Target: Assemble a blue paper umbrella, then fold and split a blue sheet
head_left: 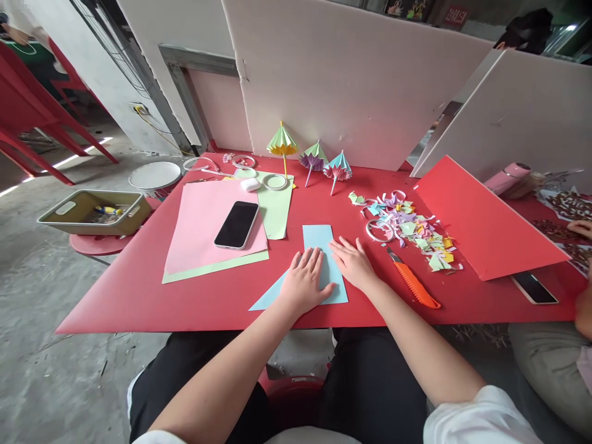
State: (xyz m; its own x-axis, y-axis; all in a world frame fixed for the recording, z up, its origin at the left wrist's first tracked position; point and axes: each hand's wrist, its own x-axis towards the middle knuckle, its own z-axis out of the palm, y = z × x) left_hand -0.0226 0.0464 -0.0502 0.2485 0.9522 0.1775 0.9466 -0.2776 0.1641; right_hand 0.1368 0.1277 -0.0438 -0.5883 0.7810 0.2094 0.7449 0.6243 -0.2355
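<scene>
A light blue sheet of paper [333, 292], partly folded, lies on the red table in front of me. Its lower left side runs out to a pointed corner. My left hand [305, 280] rests flat on the middle of the paper, fingers stretched out and thumb apart. Along the paper's right edge lies my right hand [354, 262], flat with the fingers extended. An orange utility knife [414, 285] sits to the right of my right hand, its blade end pointing away from me. Part of the paper is hidden beneath my hands.
Pink paper [197, 216] with a black phone [237, 225] is at left. Several paper umbrellas [282, 145] stand at the back. Colourful paper scraps [407, 222] and a red board [490, 222] lie right. A co-worker's hand [580, 229] shows at the far right.
</scene>
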